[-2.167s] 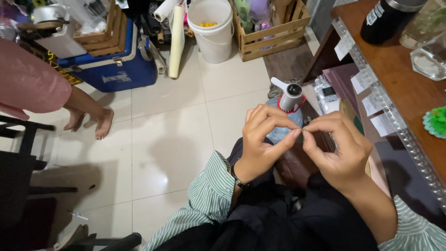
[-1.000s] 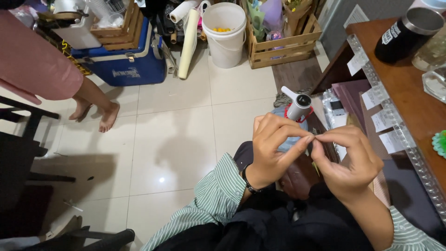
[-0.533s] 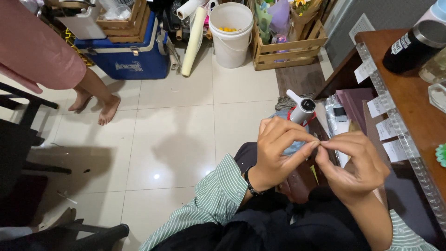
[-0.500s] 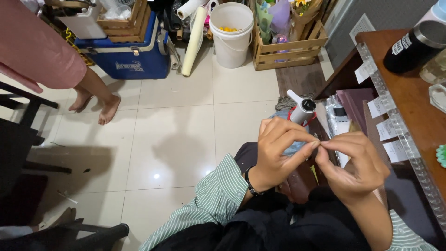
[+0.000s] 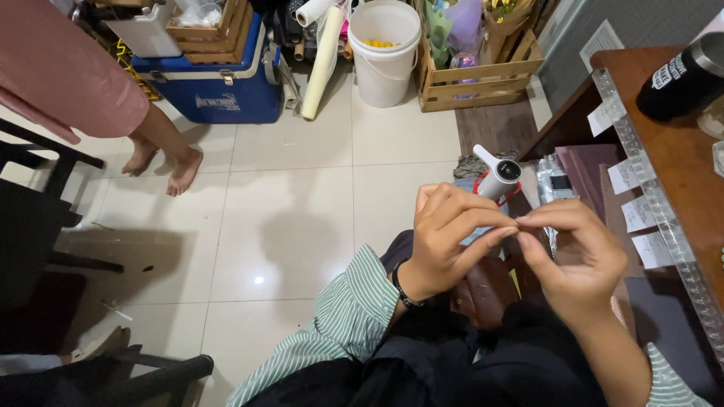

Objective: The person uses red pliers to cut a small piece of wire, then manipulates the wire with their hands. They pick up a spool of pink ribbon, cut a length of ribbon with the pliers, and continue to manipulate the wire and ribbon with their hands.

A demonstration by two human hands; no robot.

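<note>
While left hand [image 5: 445, 241] and right hand [image 5: 577, 252] are pinching fingertips together, held item too small to tell, white tile floor [image 5: 302, 203] lying far left, wooden counter [image 5: 679, 158] running right.

The one camera sits on my head and looks steeply down, close over my hands [image 5: 520, 249] at lower right of the frame, with the tiled floor [image 5: 302, 196] farther below filling the middle and left.
</note>
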